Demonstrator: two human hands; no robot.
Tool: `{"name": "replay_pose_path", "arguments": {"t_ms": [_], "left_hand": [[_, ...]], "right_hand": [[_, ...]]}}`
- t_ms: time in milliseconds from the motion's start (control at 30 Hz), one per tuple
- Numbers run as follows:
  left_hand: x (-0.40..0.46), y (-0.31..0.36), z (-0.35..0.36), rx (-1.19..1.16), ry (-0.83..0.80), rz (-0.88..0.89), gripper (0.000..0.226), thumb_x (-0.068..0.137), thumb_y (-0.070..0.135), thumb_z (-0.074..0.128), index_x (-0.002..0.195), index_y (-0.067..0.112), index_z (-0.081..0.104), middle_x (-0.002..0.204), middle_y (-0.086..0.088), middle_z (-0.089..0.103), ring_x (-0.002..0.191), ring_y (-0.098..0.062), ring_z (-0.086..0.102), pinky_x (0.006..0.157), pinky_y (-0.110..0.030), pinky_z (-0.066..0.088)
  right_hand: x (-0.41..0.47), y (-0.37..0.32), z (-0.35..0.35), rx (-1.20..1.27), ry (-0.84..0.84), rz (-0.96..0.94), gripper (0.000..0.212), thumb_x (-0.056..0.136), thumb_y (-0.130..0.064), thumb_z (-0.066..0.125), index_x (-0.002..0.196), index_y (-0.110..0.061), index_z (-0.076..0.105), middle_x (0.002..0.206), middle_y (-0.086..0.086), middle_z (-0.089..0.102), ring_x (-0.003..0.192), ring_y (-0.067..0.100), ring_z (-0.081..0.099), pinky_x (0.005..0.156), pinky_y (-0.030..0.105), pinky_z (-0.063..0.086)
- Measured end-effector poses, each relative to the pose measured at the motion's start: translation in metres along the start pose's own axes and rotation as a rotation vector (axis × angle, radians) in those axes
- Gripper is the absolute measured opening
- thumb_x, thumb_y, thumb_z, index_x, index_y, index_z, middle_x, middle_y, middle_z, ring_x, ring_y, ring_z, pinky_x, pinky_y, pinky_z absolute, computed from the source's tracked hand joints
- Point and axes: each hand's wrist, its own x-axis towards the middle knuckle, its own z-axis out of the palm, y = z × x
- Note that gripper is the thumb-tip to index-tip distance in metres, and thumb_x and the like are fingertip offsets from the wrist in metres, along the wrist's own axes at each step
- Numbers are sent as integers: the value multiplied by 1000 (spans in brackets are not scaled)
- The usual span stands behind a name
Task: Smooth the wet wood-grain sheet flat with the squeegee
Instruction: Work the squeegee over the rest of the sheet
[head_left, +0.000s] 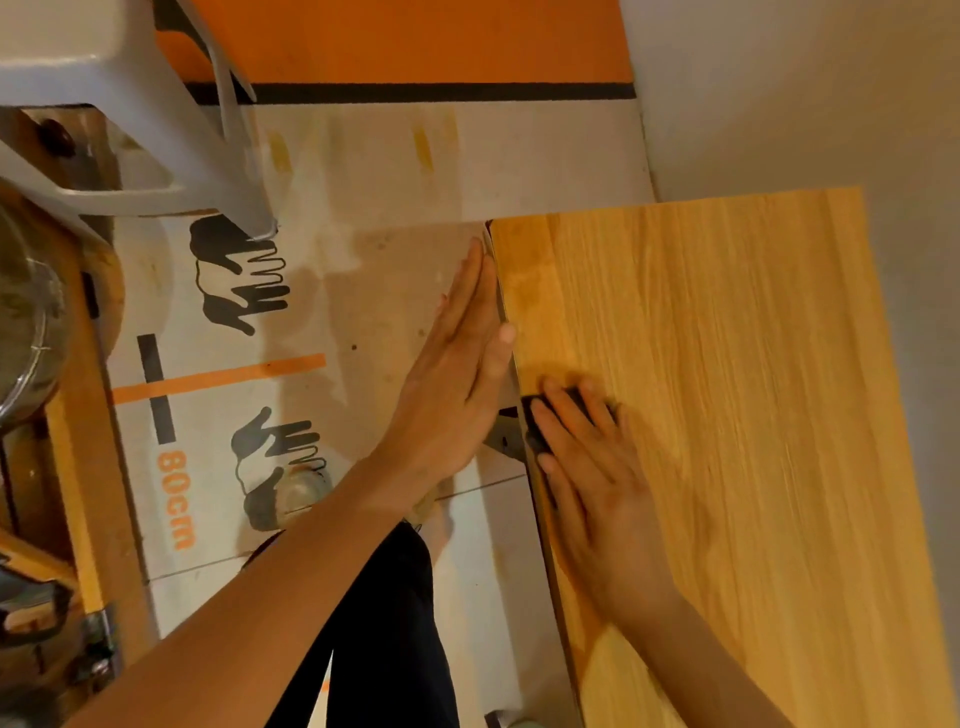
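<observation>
Head camera looks down on a panel covered by the wood-grain sheet (701, 389), which fills the right side of the view. Right hand (597, 467) presses a small dark squeegee (535, 421) flat on the sheet, close to its left edge, with the fingers closed over the tool. Left hand (457, 374) is open and flat, fingers together, resting against that same edge and holding nothing. Most of the sheet looks smooth already, pale yellow with fine straight grain, and I see no bubbles or wrinkles. I judge that the edge strip remains to be pressed. Wetness is not visible.
</observation>
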Motion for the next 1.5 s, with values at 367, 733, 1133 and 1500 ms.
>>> {"name": "replay_pose_path", "arguments": {"t_ms": [367,733,1133,1500], "left_hand": [[2,-1,-2,-79,-21,-17,63,106,47,20,162,24,4,169,18,-6,152,8,-5,124,-16,6],[4,-7,-22,-9,-86,68,60,109,36,27,162,17,6,166,14,-5,150,13,-8,117,-3,-1],[41,-16,-46,-188,-123,36,53,110,15,34,160,13,18,170,4,10,152,2,7,115,-2,4],[60,-17,-53,-398,-103,-29,57,98,20,32,154,7,39,160,-3,41,148,-8,35,125,-30,26]], "right_hand": [[152,42,-19,-32,39,-82,39,105,-19,37,143,-12,44,151,3,39,147,17,20,122,43,13],[183,-5,-3,50,44,-121,32,102,-26,39,100,-13,67,98,-2,66,96,14,55,93,41,43],[110,-48,19,240,210,396,49,101,-16,27,150,-15,28,160,-5,19,148,6,5,123,37,5],[144,-51,55,-264,291,221,55,95,-4,54,147,-2,33,154,15,31,146,32,21,121,46,16]]}}
